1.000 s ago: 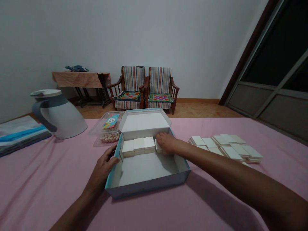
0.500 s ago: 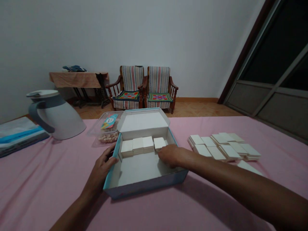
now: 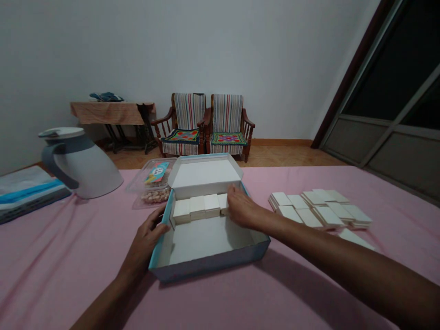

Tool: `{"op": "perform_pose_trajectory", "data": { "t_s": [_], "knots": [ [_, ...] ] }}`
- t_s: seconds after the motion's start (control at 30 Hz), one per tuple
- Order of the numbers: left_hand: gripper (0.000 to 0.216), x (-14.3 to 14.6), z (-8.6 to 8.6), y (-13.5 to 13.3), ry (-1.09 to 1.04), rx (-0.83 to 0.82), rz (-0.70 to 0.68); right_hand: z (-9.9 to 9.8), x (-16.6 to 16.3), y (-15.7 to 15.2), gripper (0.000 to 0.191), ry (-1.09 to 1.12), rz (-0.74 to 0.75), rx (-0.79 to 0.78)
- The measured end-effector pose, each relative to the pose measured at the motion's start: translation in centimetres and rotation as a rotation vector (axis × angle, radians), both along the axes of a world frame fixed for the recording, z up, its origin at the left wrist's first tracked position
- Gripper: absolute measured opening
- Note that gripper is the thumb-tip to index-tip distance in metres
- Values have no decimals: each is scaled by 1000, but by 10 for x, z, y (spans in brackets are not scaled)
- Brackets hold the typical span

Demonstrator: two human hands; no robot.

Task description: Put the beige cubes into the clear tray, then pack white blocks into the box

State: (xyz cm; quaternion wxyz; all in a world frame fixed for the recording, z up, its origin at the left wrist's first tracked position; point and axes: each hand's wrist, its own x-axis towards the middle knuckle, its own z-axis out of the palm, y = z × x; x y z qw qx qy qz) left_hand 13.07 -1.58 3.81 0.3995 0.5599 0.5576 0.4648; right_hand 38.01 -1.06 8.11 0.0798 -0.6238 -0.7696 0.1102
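Note:
An open light-blue cardboard box (image 3: 209, 268) with a white inside stands before me on the pink cloth, its lid (image 3: 206, 172) folded back. My left hand (image 3: 146, 240) grips the box's left wall, thumb over the rim. Along the back of the box stand several stacks of white square cards (image 3: 197, 207) side by side. My right hand (image 3: 242, 208) reaches into the box's back right corner, its fingers curled around the rightmost stack of white cards (image 3: 222, 201) and partly hiding it. This stack touches or nearly touches its neighbour on the left.
Several more stacks of white cards (image 3: 311, 219) lie on the pink cloth (image 3: 326, 284) to the right. Behind the box's left side sits a clear plastic container of nuts (image 3: 154, 195). Farther left are a white-and-grey jug (image 3: 89, 167) and a blue-and-white packet (image 3: 30, 197).
My right hand has moved up and back in the box, from the stack's front to its right side. The rightmost stack has shifted left, narrowing the gap. The left hand stays put.

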Motion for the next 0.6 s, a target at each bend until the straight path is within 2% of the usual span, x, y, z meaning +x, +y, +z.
{"op": "perform_pose_trajectory", "data": {
  "t_s": [0.13, 0.27, 0.43, 0.6],
  "knots": [
    [69, -1, -1, 1, 28, -3, 5, -8, -9, 8, 68, 174, -225, -175],
    [70, -1, -1, 1, 43, -27, 5, -7, -12, 20, 68, 242, -328, -322],
    [70, 1, 1, 0, 73, -30, 7, 1, -9, 24, 38, 219, -260, -368],
    [71, 0, 1, 0, 77, -67, 13, 11, -3, 19, 39, 158, -187, -328]
  ]
}}
